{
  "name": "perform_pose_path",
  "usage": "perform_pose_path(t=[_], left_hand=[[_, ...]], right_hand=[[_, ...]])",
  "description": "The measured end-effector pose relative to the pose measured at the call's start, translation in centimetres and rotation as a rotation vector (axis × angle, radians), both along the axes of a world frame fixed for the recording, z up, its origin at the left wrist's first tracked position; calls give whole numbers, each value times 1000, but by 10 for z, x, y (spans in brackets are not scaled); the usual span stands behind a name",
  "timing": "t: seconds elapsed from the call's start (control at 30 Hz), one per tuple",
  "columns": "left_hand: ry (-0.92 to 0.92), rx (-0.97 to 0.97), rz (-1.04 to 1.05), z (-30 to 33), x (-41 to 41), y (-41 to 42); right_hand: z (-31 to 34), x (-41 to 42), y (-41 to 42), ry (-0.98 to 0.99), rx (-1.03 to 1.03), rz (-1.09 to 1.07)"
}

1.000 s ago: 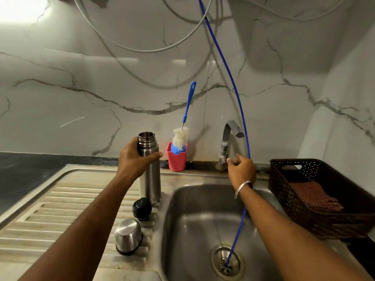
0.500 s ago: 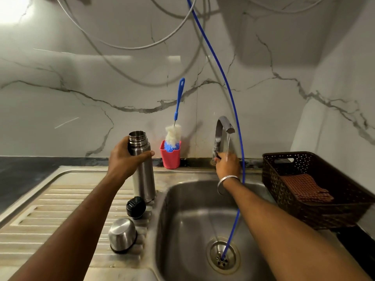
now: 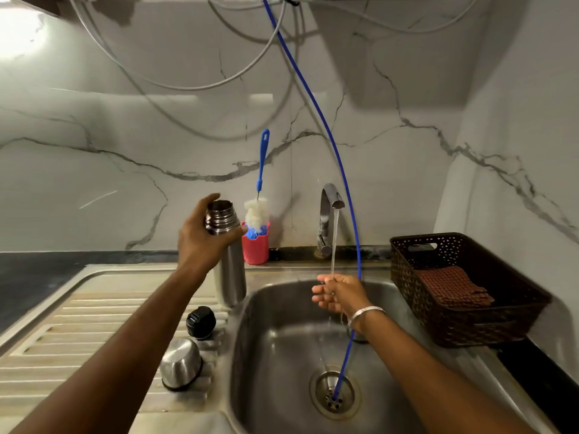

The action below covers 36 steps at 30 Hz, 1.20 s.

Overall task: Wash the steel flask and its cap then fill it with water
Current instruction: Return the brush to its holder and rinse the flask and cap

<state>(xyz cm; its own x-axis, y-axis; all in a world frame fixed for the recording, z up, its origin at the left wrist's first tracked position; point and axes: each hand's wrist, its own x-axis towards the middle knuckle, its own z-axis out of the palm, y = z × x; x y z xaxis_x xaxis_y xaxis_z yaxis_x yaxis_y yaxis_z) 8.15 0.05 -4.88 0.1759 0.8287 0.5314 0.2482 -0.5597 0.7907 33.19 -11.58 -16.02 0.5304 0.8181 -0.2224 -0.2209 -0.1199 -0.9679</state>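
Currently, the tap (image 3: 332, 198) runs and the uncapped steel flask (image 3: 228, 252) is grasped near its neck by the left hand (image 3: 203, 242), raised beside the sink (image 3: 282, 355). The right hand (image 3: 340, 292) lies released under the stream. Both caps (image 3: 200, 322) rest unwashed on the drainboard (image 3: 94, 333); washing and filling remain.

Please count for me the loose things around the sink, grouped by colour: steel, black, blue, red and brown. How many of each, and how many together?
Steel: 2, the flask and the steel cup
Black: 1, the stopper
Blue: 2, the bottle brush and the blue hose
Red: 1, the brush holder
Brown: 2, the basket and the cloth in it
Total: 8
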Motion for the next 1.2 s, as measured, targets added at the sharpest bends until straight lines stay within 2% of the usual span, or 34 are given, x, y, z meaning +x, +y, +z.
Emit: perform_pose_path(t=[0.07,0.13,0.3,0.43,0.5,0.67,0.77,0.87,0.93,1.0,1.13,1.2], left_hand=[[8,71,-39,9,21,-18],[27,34,-145,12,45,-33],[30,-396,-465,-34,109,-54],[-19,-615,-476,-72,156,-60],[-1,-646,-455,-78,176,-60],[-39,-741,-321,-60,202,-49],[39,-1023,-536,-48,198,-27],[-5,-1130,-787,-45,196,-22],[-112,-1143,-812,-46,197,-25],[-150,-1109,-721,-51,203,-30],[21,-692,-237,-81,224,-41],[88,-548,-164,-93,225,-50]], right_hand=[[2,-3,-7,-17,-4,-4],[6,-9,-14,-37,-6,10],[4,-18,-39,-111,252,206],[-9,-6,-47,-343,148,133],[-12,2,-47,-354,114,76],[-8,3,-46,-121,115,157],[-9,11,-48,193,127,350],[-13,20,-48,446,192,515],[-11,19,-45,466,202,488],[-7,12,-45,352,162,355],[-18,5,-35,-147,-92,-25],[-22,2,-30,-297,-151,-82]])
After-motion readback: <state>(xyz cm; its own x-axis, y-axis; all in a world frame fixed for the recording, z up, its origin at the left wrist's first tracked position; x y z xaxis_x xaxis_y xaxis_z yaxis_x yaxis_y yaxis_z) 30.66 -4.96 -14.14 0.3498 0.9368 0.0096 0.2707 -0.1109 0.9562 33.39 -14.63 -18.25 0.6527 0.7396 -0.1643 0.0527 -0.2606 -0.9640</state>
